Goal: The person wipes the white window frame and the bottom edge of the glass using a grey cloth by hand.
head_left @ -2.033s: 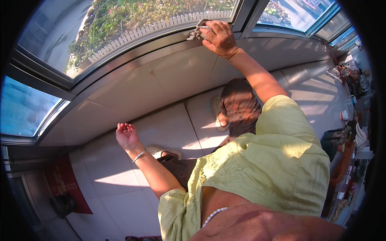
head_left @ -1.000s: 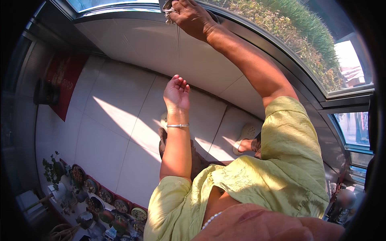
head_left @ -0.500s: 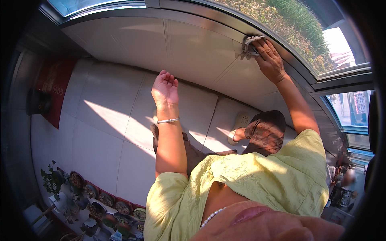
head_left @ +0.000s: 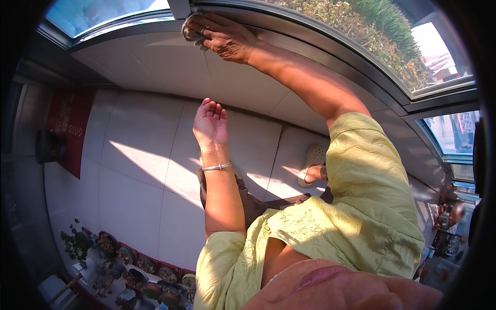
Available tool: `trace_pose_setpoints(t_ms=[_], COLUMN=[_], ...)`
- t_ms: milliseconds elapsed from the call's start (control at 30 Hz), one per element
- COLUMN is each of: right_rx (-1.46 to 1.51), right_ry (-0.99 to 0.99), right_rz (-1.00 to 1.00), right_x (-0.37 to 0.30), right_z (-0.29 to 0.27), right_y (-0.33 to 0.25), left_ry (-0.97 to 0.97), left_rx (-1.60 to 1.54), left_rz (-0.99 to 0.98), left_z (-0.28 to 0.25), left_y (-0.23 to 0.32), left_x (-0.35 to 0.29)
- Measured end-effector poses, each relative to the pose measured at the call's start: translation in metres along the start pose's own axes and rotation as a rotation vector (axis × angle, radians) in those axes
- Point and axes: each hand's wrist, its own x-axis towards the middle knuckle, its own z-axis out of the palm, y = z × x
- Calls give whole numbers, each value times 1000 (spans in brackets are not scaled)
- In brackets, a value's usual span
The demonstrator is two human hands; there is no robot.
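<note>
My right hand [head_left: 227,40] reaches across to the upper left, its fingers pressing a crumpled greyish cloth [head_left: 192,30] against the metal window frame [head_left: 289,23]. The cloth bunches out past the fingertips, close to the post between two window panes. My left hand [head_left: 212,124] hangs palm up over the tiled floor, fingers loosely curled, with nothing in it. A silver bangle [head_left: 217,167] circles that wrist. Below the frame runs a pale panelled wall [head_left: 155,57].
Several potted plants [head_left: 137,276] stand at the lower left. A red mat [head_left: 67,124] lies at the left with a dark round object [head_left: 50,145] beside it. Sunlight falls across the pale floor tiles [head_left: 134,201]. Grass [head_left: 382,36] shows through the window.
My right hand has swept left along the window frame with the cloth, from the right part to near the post. The left hand has barely moved.
</note>
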Motion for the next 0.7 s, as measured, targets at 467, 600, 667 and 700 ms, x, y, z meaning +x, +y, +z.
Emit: trace_pose_setpoints(t_ms=[467, 600, 667, 700], right_rx=[-88, -255, -388, -431], right_ry=[-69, -236, -352, -315], right_rz=[114, 349, 493, 584], right_x=[-213, -357, -413, -440], right_z=[-73, -139, -176, -186], right_y=[42, 50, 47, 43], left_ry=[-112, -102, -77, -89], left_rx=[43, 101, 136, 151], left_rz=[-54, -91, -96, -100], left_z=[-19, -29, -27, -27], left_y=[4, 1, -2, -4], left_x=[29, 33, 35, 38])
